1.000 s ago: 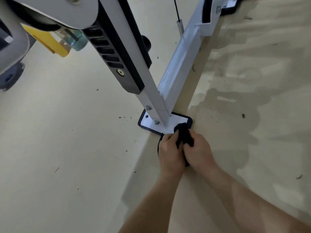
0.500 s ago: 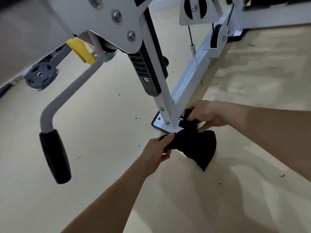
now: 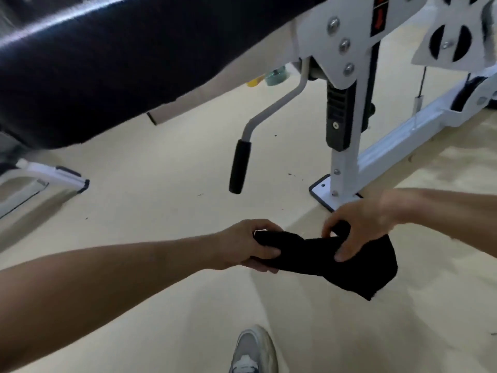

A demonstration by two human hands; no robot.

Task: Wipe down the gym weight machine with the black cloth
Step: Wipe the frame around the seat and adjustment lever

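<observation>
Change since earlier: both hands had drawn back from the white base plate point(image 3: 324, 190), lifting the black cloth point(image 3: 338, 261) clear of it, and the camera had risen so a dark padded bench point(image 3: 113, 63) filled the upper left.
Head view, left hand point(image 3: 248, 244): fingers were curled round one bunched end of the cloth, thumb on top; the fingertips underneath were hidden by the fabric.
Head view, right hand point(image 3: 361, 224): thumb and fingers pinched the other end, with a fold wrapped over the knuckles; the forearm ran off the right edge.
Cloth position: it hung stretched between the two hands above the pale floor point(image 3: 161, 211), near the machine's foot but apart from it, its loose corner drooping lower right.
Weight machine point(image 3: 347, 98): the white upright post stood on the base plate; its top was cut off by the frame.
Handle point(image 3: 239, 168): a grey bent bar with a black grip hung beside the post.
Hard to make out: motion blur smeared the bolts and a red label on the post.
Bottom edge: a grey shoe point(image 3: 251, 351) was partly cut off.
</observation>
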